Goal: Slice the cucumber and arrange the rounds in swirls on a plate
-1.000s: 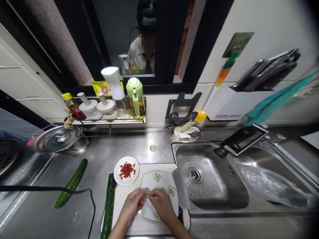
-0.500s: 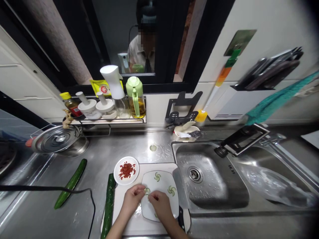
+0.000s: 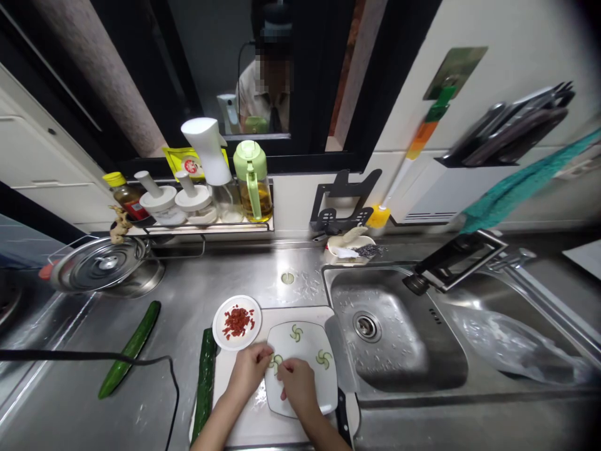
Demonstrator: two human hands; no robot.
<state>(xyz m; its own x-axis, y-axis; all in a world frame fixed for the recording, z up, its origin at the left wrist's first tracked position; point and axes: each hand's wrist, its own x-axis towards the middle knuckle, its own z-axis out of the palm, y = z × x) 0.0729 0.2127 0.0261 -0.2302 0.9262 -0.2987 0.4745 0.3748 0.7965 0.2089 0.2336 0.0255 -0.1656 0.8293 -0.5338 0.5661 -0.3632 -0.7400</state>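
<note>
A square white plate (image 3: 305, 346) lies on a white cutting board (image 3: 235, 401) at the counter's front edge. Pinwheel shapes of cucumber slices (image 3: 296, 332) sit on the plate. My left hand (image 3: 250, 369) and my right hand (image 3: 295, 383) meet over the plate's left side, fingertips pinched on a cucumber pinwheel (image 3: 275, 361) there. A small round dish of red goji berries (image 3: 237, 321) stands just left of the plate. A whole cucumber (image 3: 204, 382) lies along the board's left edge.
A second cucumber (image 3: 130, 347) and a black cable (image 3: 89, 357) lie on the steel counter at left. A sink (image 3: 399, 338) is at right, with a knife handle (image 3: 341, 423) beside the plate. A pot lid (image 3: 101, 266) and condiment rack (image 3: 197, 200) stand behind.
Both hands have lowered from holding a slice above the plate to pressing it down on the plate's left side. The view shifted slightly.
</note>
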